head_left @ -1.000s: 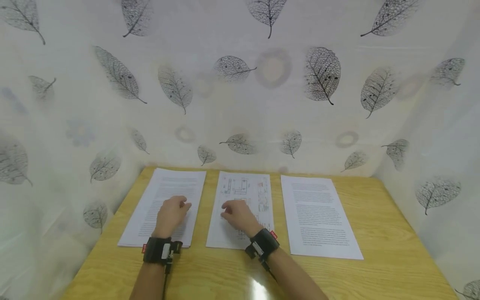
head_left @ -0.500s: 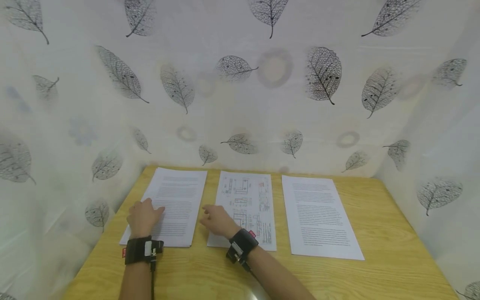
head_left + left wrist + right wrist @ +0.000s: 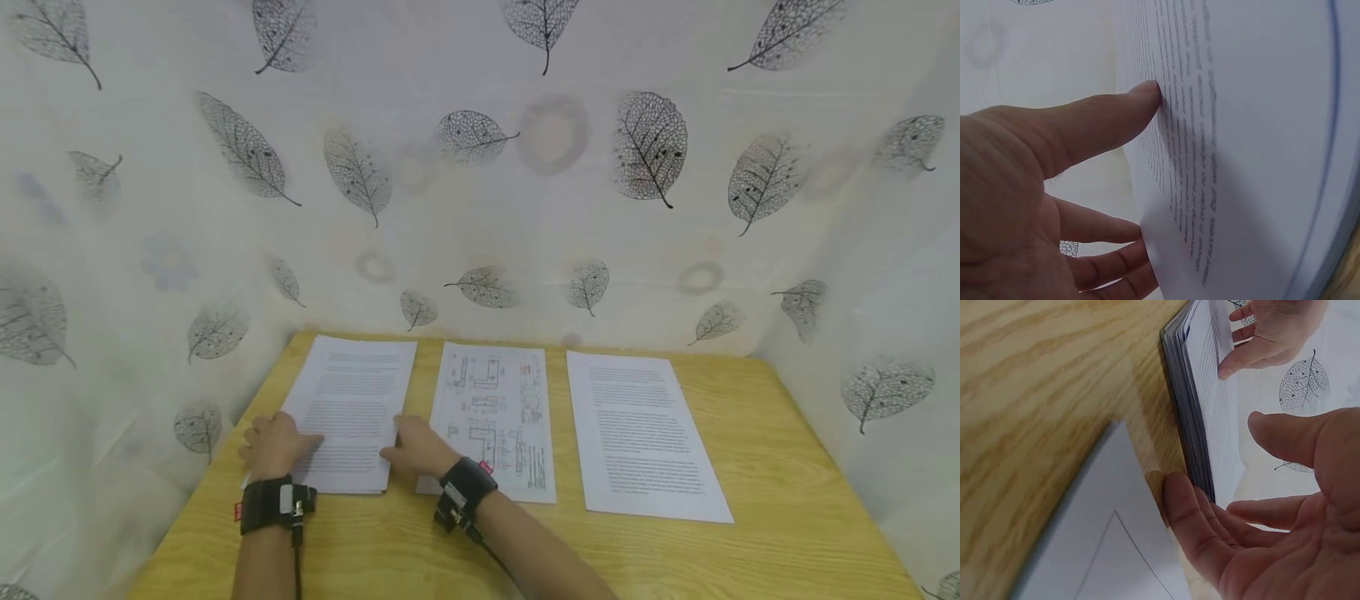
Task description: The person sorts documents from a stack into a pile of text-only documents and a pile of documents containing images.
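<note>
A thick stack of printed pages (image 3: 348, 400) lies flat at the left of the table. At its left edge is my left hand (image 3: 273, 447); in the left wrist view the thumb (image 3: 1129, 109) reaches onto the printed top sheet (image 3: 1260, 162) and the fingertips meet the edge. My right hand (image 3: 422, 450) is at the opposite long edge, over the left side of a sheet with technical drawings (image 3: 483, 392). Seen from the right wrist, its fingers (image 3: 1188, 509) lie against the side of the stack (image 3: 1188, 412), while the thumb stands apart above the top page.
Another set of printed pages (image 3: 637, 433) lies to the right of the drawings. All the papers rest on a wooden table (image 3: 765, 467). A pale curtain with leaf prints (image 3: 540, 225) encloses the back and sides.
Both hands have moved left: the left hand from over the stack to its left edge, the right hand from over the drawings to the stack's right edge. The papers stay in place.
</note>
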Demonstrator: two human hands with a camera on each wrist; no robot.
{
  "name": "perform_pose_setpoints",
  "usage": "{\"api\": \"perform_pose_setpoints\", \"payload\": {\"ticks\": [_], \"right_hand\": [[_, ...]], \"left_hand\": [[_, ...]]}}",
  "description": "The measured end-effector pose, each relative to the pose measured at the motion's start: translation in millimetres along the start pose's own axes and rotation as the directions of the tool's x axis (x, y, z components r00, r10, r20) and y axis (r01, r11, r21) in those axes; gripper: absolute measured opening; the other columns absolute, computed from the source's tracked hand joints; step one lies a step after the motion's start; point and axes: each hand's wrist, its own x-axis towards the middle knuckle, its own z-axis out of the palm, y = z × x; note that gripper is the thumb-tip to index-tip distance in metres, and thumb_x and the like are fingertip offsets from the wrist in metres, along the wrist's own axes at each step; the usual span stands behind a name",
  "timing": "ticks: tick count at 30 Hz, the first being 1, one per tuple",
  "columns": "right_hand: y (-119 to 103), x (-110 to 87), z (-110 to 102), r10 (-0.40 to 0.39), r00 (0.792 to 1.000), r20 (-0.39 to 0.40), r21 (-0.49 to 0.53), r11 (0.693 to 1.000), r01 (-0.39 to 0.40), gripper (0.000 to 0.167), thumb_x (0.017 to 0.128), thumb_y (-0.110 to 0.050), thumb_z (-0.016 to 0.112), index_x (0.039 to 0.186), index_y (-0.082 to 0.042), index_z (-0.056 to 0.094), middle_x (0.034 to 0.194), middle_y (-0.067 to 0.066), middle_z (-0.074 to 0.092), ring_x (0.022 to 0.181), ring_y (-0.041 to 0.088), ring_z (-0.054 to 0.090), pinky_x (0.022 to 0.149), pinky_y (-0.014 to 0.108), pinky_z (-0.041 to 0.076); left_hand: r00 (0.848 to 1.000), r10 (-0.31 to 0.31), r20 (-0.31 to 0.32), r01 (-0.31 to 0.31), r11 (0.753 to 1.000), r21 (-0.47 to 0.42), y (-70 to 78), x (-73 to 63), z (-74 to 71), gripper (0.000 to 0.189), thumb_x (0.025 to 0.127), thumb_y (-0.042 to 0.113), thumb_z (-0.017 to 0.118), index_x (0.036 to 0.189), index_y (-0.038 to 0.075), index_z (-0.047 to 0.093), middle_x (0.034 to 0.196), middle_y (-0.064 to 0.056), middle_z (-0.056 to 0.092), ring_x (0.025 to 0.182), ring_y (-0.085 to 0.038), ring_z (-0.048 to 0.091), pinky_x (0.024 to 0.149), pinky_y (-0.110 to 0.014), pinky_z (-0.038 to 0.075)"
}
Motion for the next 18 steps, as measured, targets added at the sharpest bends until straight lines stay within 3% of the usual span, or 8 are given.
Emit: {"api": "perform_pose_setpoints", "payload": {"ticks": [3, 11, 18], "right_hand": [[1.5, 1.0, -0.6, -0.013, 1.0, 0.002, 0.005, 1.0, 0.013, 0.025, 0.087, -0.024, 0.064, 0.108, -0.01, 0.059, 0.084, -0.006, 0.057, 0.074, 0.006, 0.052, 0.063, 0.019, 0.044], [5.5, 0.2, -1.7, -0.066, 0.998, 0.004, 0.076, 0.995, 0.065, 0.053, 0.089, -0.018, 0.061, 0.138, -0.016, 0.039, 0.117, -0.001, 0.06, 0.103, 0.009, 0.059, 0.088, 0.022, 0.047], [7.0, -1.1, -4.6, -0.072, 0.997, 0.02, 0.106, 0.992, 0.069, 0.053, 0.089, -0.017, 0.06, 0.138, -0.017, 0.04, 0.115, -0.001, 0.061, 0.096, 0.006, 0.059, 0.084, 0.021, 0.047]], "left_hand": [[1.0, -0.001, -0.004, 0.001, 1.0, -0.004, -0.2, 0.7, -0.2, 0.063, 0.074, 0.031, 0.072, 0.106, -0.016, 0.045, 0.105, -0.039, 0.037, 0.104, -0.056, 0.034, 0.084, -0.065, 0.03], [0.995, -0.03, -0.096, 0.026, 0.999, -0.041, 8.2, -1.6, 3.4, 0.062, 0.074, 0.011, 0.07, 0.12, -0.009, 0.034, 0.114, -0.039, 0.038, 0.104, -0.058, 0.039, 0.085, -0.066, 0.032], [0.994, 0.065, -0.09, -0.06, 0.997, 0.057, 16.8, -6.1, 4.2, 0.053, 0.082, 0.002, 0.05, 0.134, 0.0, 0.04, 0.122, -0.038, 0.041, 0.107, -0.058, 0.042, 0.087, -0.068, 0.034]]}}
